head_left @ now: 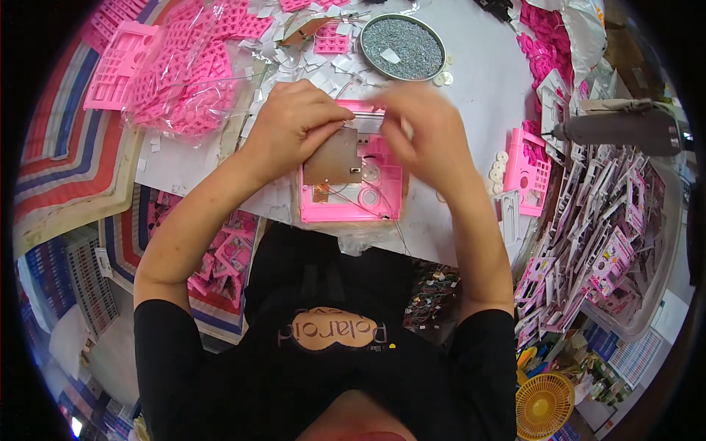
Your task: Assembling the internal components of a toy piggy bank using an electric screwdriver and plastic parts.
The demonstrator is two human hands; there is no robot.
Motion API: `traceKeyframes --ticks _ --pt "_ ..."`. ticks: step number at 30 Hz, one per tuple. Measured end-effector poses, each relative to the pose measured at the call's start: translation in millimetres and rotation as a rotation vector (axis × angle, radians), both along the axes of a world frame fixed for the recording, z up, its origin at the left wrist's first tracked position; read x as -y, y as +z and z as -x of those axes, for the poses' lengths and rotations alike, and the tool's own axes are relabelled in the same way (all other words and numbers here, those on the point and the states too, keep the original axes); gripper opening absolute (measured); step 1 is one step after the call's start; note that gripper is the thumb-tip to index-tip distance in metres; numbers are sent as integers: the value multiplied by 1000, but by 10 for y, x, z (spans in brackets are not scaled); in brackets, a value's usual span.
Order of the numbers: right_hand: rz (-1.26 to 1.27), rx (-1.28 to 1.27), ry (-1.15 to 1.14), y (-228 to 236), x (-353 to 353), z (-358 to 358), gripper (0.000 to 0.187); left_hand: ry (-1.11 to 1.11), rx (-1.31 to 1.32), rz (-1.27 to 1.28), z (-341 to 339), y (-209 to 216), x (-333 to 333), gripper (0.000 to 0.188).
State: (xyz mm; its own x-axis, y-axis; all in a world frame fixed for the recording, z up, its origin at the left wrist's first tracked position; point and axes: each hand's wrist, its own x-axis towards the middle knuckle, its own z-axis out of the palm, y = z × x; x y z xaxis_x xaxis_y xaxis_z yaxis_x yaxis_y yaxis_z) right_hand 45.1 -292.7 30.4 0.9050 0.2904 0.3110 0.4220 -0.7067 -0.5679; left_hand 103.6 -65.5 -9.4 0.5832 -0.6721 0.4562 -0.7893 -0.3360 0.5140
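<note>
A pink plastic toy casing [353, 214] lies open side up in front of me, with thin wires and round parts inside. Over its left half rests a flat grey-brown board [329, 163]. My left hand [298, 125] is at the casing's upper left, thumb and forefinger pinched together just above the board; what they hold, if anything, is too small to make out. My right hand [423, 121] is over the casing's upper right, its fingers curled and smeared by motion. A light strip lies along the casing's top, partly behind the hands.
A round tin of small screws [404, 48] stands beyond my hands. Bagged pink keypads [187, 81] lie at left among white paper scraps. Another pink casing [528, 173] is at right, near a power screwdriver [618, 132] and a bin [647, 316] of printed panels.
</note>
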Motion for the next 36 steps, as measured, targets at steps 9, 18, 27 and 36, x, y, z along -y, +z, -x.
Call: traceKeyframes --ticks 9,18,27,36 --pt "294 319 13 -309 -47 -323 10 128 -267 29 55 44 73 7" --pt "592 173 131 -107 -246 262 6 -4 14 -213 -17 111 212 8" --pt "324 141 -83 -222 -245 545 11 -254 199 -551 -98 180 486 5" --pt "289 92 -145 -244 -252 531 9 -304 50 -968 -141 382 782 11"
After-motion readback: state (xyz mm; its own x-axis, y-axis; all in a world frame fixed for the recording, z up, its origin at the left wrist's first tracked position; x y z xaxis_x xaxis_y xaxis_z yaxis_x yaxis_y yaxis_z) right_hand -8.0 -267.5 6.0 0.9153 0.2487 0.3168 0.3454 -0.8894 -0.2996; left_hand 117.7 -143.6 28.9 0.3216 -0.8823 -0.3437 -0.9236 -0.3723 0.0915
